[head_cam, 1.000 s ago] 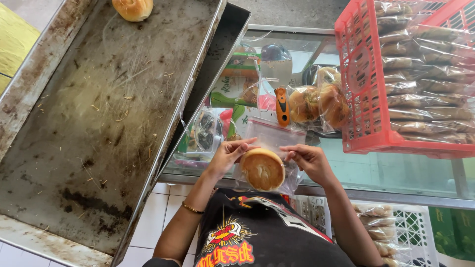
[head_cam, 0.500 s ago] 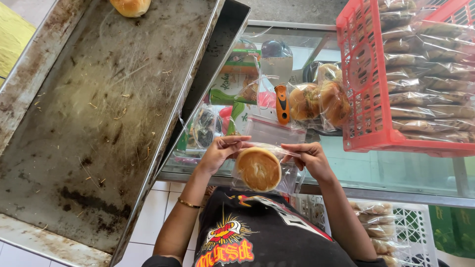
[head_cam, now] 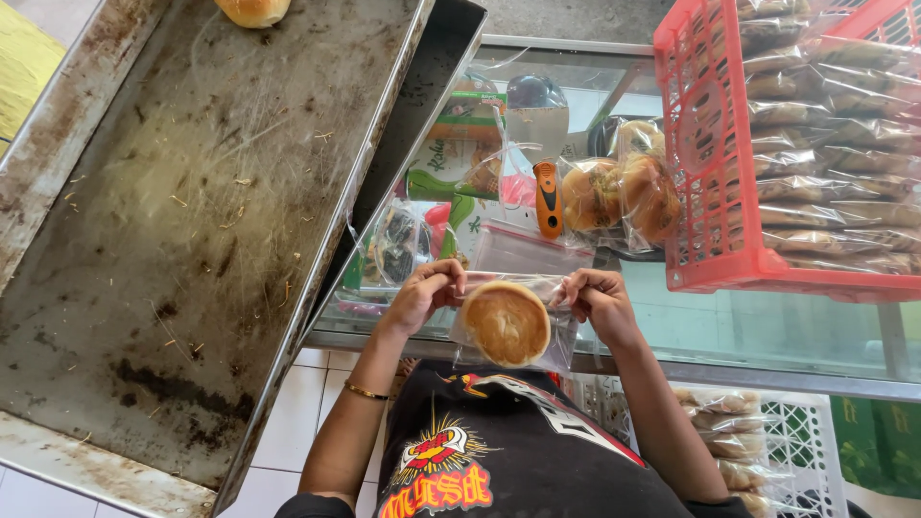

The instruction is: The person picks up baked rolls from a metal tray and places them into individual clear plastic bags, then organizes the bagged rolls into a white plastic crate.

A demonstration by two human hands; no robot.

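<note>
Left: big metal tray [head_cam: 182,240] blocks, its surface mostly bare, one bun [head_cam: 253,10] at far end. Right: red crate [head_cam: 705,173] overhangs glass counter [head_cam: 748,326]. Ahead: scraper [head_cam: 545,182], bagged buns [head_cam: 624,192], packets crowd counter.

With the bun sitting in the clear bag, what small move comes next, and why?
Probably sealing the bag's mouth: the left hand and right hand pinch the top corners of the clear bag, and the round bun already sits fully inside.
</note>
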